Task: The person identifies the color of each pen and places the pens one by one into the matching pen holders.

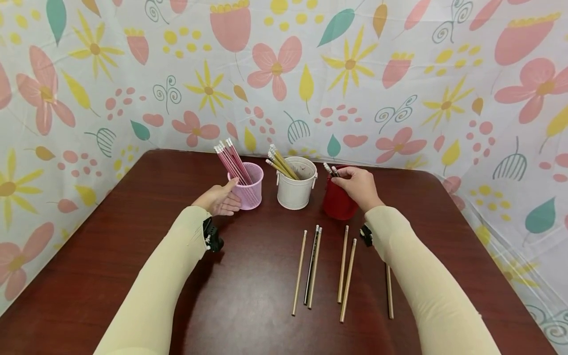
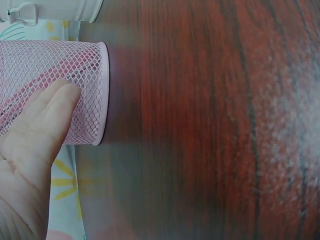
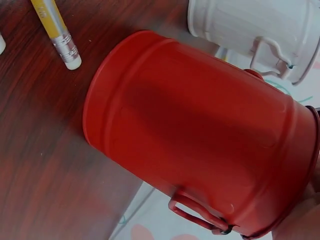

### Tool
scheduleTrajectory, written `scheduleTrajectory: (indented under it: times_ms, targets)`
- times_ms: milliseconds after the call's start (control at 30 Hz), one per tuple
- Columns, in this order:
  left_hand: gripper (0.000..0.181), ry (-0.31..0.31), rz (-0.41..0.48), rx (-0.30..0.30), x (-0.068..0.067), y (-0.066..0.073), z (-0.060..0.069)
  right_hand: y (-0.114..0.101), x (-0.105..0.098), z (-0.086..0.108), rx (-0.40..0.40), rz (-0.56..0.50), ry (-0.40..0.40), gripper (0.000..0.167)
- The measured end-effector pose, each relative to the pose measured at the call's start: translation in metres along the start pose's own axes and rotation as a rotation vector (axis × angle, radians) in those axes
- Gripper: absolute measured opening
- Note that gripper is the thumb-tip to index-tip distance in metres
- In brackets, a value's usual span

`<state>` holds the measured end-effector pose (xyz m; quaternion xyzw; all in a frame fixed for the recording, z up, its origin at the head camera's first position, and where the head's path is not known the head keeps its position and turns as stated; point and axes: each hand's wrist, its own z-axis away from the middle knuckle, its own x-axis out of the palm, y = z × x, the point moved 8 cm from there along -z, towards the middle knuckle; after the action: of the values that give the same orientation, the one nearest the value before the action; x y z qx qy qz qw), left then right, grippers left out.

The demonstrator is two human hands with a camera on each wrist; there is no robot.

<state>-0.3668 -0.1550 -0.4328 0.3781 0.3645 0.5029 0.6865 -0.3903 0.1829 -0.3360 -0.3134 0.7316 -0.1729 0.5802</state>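
At the left, a pink mesh pencil cup (image 1: 252,196) holds several pink pencils (image 1: 231,160) with white erasers. My left hand (image 1: 218,199) touches its side with fingers extended; the left wrist view shows those fingers (image 2: 62,102) against the mesh. Over the rim of a red bucket (image 1: 338,203), my right hand (image 1: 360,187) pinches a dark pencil (image 1: 335,171) near its eraser end. Another dark pencil (image 1: 327,168) leans at the same rim. Their lower parts are hidden inside the bucket. Only a sliver of that hand shows in the right wrist view.
Between the two containers stands a white bucket (image 1: 294,195) with several yellow pencils (image 1: 281,162). Several gold-coloured pencils (image 1: 299,273) and one black pencil (image 1: 312,266) lie on the dark wooden table (image 1: 248,296). A flowered cloth (image 1: 284,118) hangs behind.
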Motion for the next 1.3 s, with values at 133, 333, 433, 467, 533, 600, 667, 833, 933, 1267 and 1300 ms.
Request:
scheduleTrajectory:
  times_ms: [133, 333, 433, 467, 533, 600, 667, 833, 933, 1267, 1300]
  targets:
    - [0.08, 0.008, -0.003, -0.012, 0.004, -0.002, 0.0, 0.003, -0.001, 0.006, 0.019, 0.121, -0.067, 0.032]
    - [0.08, -0.013, 0.001, -0.012, 0.007, 0.002, -0.001, 0.008, -0.027, 0.022, 0.006, 0.139, -0.089, 0.039]
    - [0.08, -0.018, -0.003, -0.012, 0.007, 0.005, -0.001, 0.009, -0.043, 0.034, -0.029, 0.16, -0.079, 0.034]
    - [0.081, -0.022, -0.009, -0.01, 0.007, 0.006, -0.001, 0.01, -0.048, 0.04, -0.036, 0.177, -0.077, 0.031]
    - [0.081, -0.03, -0.011, -0.008, 0.006, 0.007, 0.0, 0.015, -0.056, 0.051, -0.03, 0.222, -0.097, 0.026]
    - [0.081, -0.035, -0.01, -0.004, 0.005, 0.007, 0.001, 0.024, -0.057, 0.063, -0.005, 0.275, -0.168, 0.023]
    - [0.082, -0.036, -0.007, -0.003, 0.004, 0.007, 0.002, 0.036, -0.05, 0.075, 0.038, 0.314, -0.295, 0.026]
    - [0.084, -0.03, -0.003, -0.007, -0.001, 0.003, 0.004, 0.07, -0.022, 0.106, 0.176, 0.354, -0.58, 0.031]
    - [0.085, -0.03, -0.008, -0.007, 0.0, 0.002, 0.004, 0.085, -0.015, 0.117, 0.265, 0.402, -0.593, 0.034]
    - [0.084, -0.033, -0.004, -0.007, 0.003, 0.003, 0.005, 0.111, -0.013, 0.124, 0.374, 0.401, -0.602, 0.038]
    - [0.084, -0.034, -0.007, -0.008, 0.003, 0.002, 0.006, 0.113, -0.011, 0.124, 0.367, 0.376, -0.605, 0.036]
